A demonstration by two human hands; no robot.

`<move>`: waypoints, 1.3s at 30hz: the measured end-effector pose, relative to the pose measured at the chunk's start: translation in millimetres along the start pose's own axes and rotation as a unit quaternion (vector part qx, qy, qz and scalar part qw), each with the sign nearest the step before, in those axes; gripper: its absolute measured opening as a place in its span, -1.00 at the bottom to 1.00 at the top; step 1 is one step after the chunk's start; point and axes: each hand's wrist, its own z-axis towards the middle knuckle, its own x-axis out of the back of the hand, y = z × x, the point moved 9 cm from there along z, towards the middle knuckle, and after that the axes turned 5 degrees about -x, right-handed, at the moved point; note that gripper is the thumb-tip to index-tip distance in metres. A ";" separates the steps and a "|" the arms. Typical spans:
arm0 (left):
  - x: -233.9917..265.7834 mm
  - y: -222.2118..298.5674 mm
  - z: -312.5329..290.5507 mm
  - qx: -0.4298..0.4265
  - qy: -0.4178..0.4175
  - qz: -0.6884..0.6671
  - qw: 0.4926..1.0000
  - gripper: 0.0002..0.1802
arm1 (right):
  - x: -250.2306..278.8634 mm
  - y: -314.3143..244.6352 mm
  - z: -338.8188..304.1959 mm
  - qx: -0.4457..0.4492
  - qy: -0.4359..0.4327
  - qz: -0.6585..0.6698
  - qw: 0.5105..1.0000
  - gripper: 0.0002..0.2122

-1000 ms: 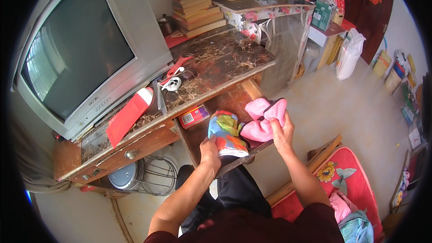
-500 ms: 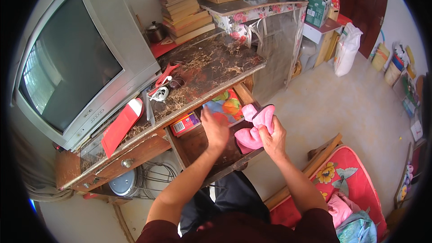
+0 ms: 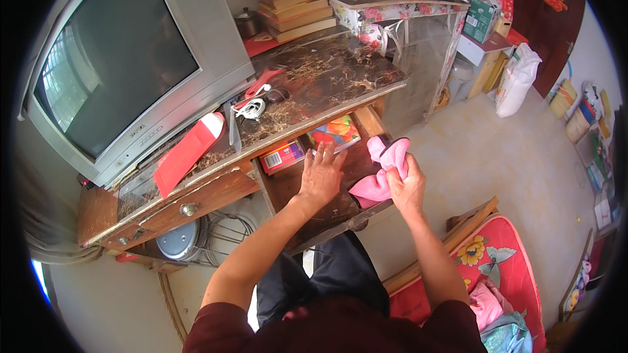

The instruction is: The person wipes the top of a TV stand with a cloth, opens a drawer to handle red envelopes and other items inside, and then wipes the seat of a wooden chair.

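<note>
My right hand (image 3: 408, 186) grips a bunched pink cloth (image 3: 374, 188) with a dark edge, above the right side of the pulled-out wooden drawer (image 3: 314, 222). Over the drawer's middle, my left hand (image 3: 322, 175) is open with its fingers stretched away from me. Its fingertips reach the near edge of a colourful booklet (image 3: 335, 132) at the back of the drawer; whether they press on it I cannot tell. A red and purple box (image 3: 282, 158) with a barcode lies in the drawer's back left corner.
On the worn cabinet top (image 3: 327, 85) are a red paper envelope (image 3: 186, 160), red-handled scissors (image 3: 258, 85) and a white cable (image 3: 250, 109). A large television (image 3: 124, 65) stands at left, stacked books (image 3: 291, 3) behind. A red floral cushion (image 3: 500, 248) lies at lower right.
My left hand has gone from a blurred sideways pose to fingers spread near the booklet. The booklet shows less of its blue part. My right hand still holds the pink cloth.
</note>
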 end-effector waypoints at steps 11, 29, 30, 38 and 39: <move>52.6 -48.1 -87.6 0.105 0.043 0.115 0.987 -0.58 | -86.3 -67.8 -8.8 0.112 -0.133 -0.048 0.984 -0.69; 57.8 -53.0 -94.0 0.129 0.106 0.034 0.985 -0.82 | -90.1 -36.7 35.2 0.209 -0.183 -0.452 0.847 -0.70; 57.9 -50.7 -92.9 0.131 0.104 0.030 0.985 -0.82 | -93.8 -27.6 30.6 0.208 -0.186 -0.455 0.845 -0.70; 56.0 -56.7 -94.6 0.149 0.073 0.046 0.985 -0.70 | -163.5 -47.8 -30.8 0.110 -0.467 -0.327 0.814 -0.72; 57.0 -58.2 -95.1 0.153 0.089 0.033 0.984 -0.62 | -172.5 -57.2 -40.4 0.088 -0.496 -0.262 0.823 -0.71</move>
